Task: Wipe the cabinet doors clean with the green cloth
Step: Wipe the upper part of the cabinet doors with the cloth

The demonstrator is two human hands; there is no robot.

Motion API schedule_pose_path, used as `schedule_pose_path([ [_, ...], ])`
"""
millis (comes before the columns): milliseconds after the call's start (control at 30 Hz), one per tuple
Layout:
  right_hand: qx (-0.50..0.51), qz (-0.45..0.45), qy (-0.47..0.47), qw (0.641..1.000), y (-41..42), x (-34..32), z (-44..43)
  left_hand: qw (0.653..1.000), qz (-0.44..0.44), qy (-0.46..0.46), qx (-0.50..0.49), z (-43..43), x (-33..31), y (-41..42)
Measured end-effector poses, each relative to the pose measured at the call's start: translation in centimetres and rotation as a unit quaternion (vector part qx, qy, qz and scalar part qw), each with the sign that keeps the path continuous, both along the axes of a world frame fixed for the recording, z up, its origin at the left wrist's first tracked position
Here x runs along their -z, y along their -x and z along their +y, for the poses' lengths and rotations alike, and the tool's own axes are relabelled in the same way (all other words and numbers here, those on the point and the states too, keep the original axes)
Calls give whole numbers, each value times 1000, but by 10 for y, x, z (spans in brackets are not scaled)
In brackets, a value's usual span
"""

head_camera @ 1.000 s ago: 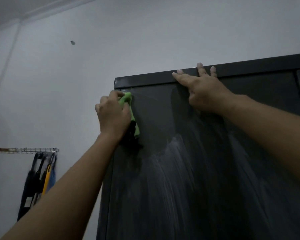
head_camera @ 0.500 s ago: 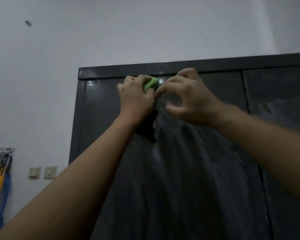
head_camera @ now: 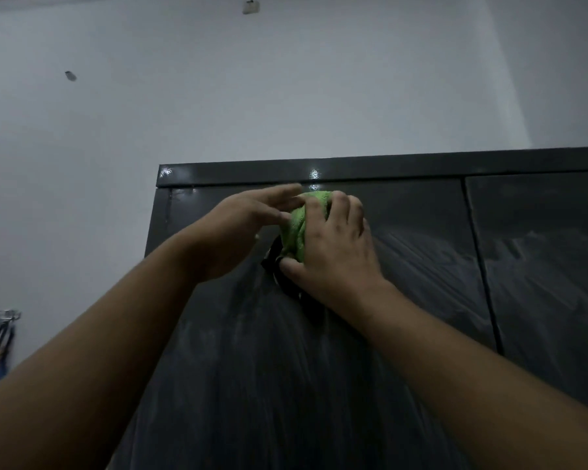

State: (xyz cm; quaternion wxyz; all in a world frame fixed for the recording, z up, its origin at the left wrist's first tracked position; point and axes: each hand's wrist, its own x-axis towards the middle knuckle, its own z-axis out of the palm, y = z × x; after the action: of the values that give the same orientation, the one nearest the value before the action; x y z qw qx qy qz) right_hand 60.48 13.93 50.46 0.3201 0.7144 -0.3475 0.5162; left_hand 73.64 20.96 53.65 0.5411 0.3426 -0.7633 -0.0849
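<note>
**Cloth gripped at the top of the door, streaks below**

The right hand (head_camera: 333, 245) has its fingers curled over the green cloth (head_camera: 296, 228) with the thumb tucked beneath, pressing the bunched cloth against the door (head_camera: 414, 266) just under the top rail (head_camera: 387, 169), a little above the middle of the frame. The left hand (head_camera: 238, 228) is flat, fingers straight and together, holding nothing. Its fingertips reach the cloth's left edge, though I cannot tell whether they actually touch it.

To do this step well, I would spread the cloth flatter under the palm before stroking, since a tight wad cleans only a narrow track. Long overlapping passes from the rail downward would likely lift the haze better than short dabs. The free hand could steady the door so that it does not rock under pressure. The reach is high, so firm, even pressure may be hard to sustain.

The cloth is bright green and fluffy, crumpled into a ball. A dark strip, perhaps a trim or a second layer, hangs out below the thumb. The door is dark and glossy near the top, with pale smeared streaks running down its lower part. A second door (head_camera: 540, 266) at the right of the frame carries a similar whitish film, so much wiping seems left.
</note>
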Motion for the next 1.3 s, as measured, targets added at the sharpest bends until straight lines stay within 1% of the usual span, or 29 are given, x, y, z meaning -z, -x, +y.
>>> schedule_pose_path([
  [33,-13,1,-9,1000,-3,0,0,999,49,23,-4,-4,1,-8],
  [67,-23,3,-12,1000,-7,0,0,993,91,68,-29,-9,3,-15],
  [100,-31,7,-9,999,-10,-2,0,983,114,124,-78,-15,5,-23],
  [133,-37,14,0,999,-13,-4,0,969,112,172,-138,-20,7,-30],
  [167,-35,30,11,999,-15,-6,1,954,87,199,-207,-25,10,-34],
  [233,-23,86,39,995,-16,-11,0,924,2,208,-320,-34,19,-37],
  [300,-35,143,63,987,-7,-16,-3,906,-50,213,-361,-42,27,-34],
  [400,-99,206,70,971,19,-21,-11,889,-68,242,-383,-49,34,-31],
  [500,-98,255,68,960,43,-30,-12,874,-99,244,-408,-54,40,-35],
  [533,-95,242,84,962,49,-33,-14,866,-115,247,-420,-53,41,-35],
  [600,-92,159,128,975,54,-38,-21,850,-135,245,-446,-50,43,-34],
  [667,-62,74,135,986,50,-36,-25,847,-135,240,-455,-48,42,-32],
  [700,-51,56,131,988,47,-32,-25,847,-133,240,-455,-47,42,-30],
  [767,-54,57,113,990,45,-20,-22,847,-136,237,-455,-47,42,-28],
  [800,-64,76,108,989,48,-14,-20,847,-137,235,-456,-46,42,-27],
  [867,-68,146,117,980,56,-5,-22,846,-139,234,-458,-46,41,-26],
  [933,-44,210,141,966,67,-6,-29,841,-139,238,-465,-44,41,-23],
  [967,-35,212,149,965,73,-10,-33,837,-140,243,-470,-42,41,-21],
  [1000,-33,188,153,970,79,-16,-37,832,-145,249,-475,-41,41,-20],
  [1100,-32,36,145,988,94,-31,-44,820,-163,274,-475,-39,39,-13],
  [1167,-21,-19,129,991,93,-34,-50,830,-169,278,-453,-39,37,-6],
  [1200,-21,-20,125,992,92,-32,-50,835,-175,278,-442,-40,36,-1],
  [1233,-30,-1,124,992,93,-30,-49,837,-181,278,-435,-41,36,3],
  [1300,-64,82,113,988,105,-26,-49,842,-196,274,-420,-46,35,13],
])
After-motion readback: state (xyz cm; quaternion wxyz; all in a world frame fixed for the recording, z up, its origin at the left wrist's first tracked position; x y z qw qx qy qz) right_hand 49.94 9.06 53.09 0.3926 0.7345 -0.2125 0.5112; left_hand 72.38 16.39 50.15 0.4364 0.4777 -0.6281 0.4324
